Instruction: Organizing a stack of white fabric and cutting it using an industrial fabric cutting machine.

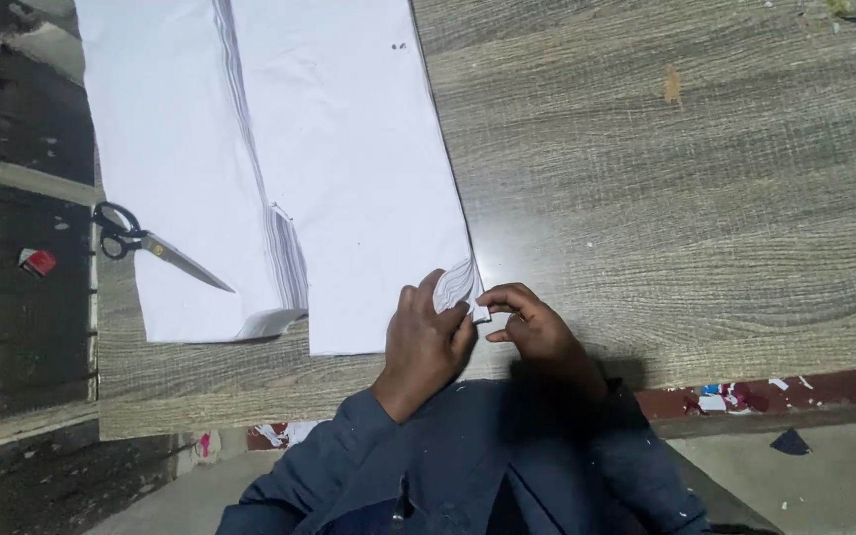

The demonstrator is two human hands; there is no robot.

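A thick stack of white paper sheets (359, 178) lies on a grey wood-grain table (666, 198). My left hand (426, 342) rests on the stack's near right corner, its thumb fanning the lifted sheet edges (456, 284). My right hand (537, 327) pinches the corner of the sheets between thumb and fingertips, just right of my left hand. A second stack of white paper (175, 168) lies to the left, its near corner curled up.
Black-handled scissors (146, 246) lie on the left stack's edge, blades pointing right. The table's near edge runs just in front of my dark blue sleeves. Paper scraps litter the floor (824, 466) at the lower right and a dark slatted surface lies at the left.
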